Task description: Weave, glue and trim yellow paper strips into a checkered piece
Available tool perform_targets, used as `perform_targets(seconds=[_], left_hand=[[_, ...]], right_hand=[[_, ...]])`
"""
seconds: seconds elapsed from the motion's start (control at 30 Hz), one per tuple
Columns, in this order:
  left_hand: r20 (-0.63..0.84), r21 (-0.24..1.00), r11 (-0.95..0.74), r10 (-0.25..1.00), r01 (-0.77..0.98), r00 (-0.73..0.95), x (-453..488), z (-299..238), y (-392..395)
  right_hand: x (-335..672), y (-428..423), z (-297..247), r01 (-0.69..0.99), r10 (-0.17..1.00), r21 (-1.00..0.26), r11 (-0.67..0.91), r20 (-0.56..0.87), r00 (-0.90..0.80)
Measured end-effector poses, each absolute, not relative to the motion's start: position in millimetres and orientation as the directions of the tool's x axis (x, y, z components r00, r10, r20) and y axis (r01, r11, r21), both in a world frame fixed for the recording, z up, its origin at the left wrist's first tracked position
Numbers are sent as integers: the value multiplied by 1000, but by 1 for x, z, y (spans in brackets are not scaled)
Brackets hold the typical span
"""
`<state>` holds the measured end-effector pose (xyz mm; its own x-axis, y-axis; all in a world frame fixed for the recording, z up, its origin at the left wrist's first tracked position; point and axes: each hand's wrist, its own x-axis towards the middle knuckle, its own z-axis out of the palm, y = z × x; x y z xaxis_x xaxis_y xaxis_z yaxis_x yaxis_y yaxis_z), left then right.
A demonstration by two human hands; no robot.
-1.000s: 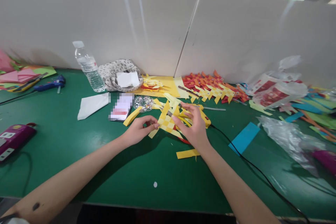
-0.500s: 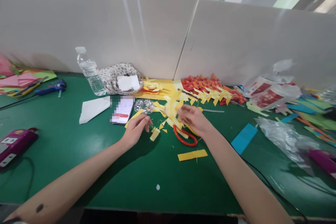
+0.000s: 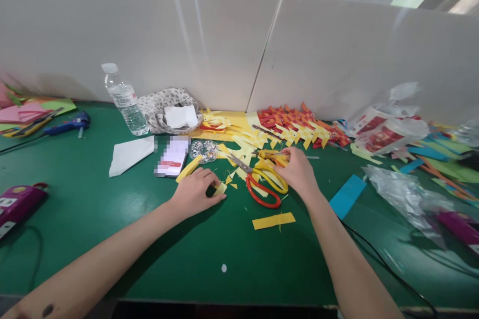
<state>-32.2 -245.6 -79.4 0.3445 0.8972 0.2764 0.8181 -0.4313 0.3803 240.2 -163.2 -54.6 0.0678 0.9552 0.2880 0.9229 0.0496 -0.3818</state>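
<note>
My left hand rests low over the green table, its thumb and fingers closed on a small pale-yellow paper piece. My right hand has its fingers closed around a yellow hot glue gun, partly covered by the hand; a clear glue stick sticks out behind it. Between the hands lie scissors with red and yellow handles, blades pointing away to the left. Yellow paper scraps are scattered around the blades. A yellow paper strip lies nearer to me.
Behind are woven yellow paper fish and red-orange ones. To the left stand a phone, a round case of googly eyes and a water bottle. A blue strip and plastic bag lie right, near a black cable.
My right hand has let go of a blurred yellow paper piece and moved right onto the glue gun. My left hand has come down onto the small paper piece.
</note>
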Motion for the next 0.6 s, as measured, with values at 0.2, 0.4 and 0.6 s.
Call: perform_targets(seconds=[0.2, 0.4, 0.6], left_hand=[[250, 383, -401, 912, 833, 324, -33, -80, -244], [178, 486, -357, 934, 797, 310, -32, -82, -244], [245, 387, -362, 927, 848, 283, -32, -85, -245]], right_hand=[[262, -157, -59, 951, 980, -283, -121, 119, 161], [263, -157, -62, 962, 978, -264, -66, 176, 115], [246, -162, -64, 979, 894, -179, 99, 449, -9]])
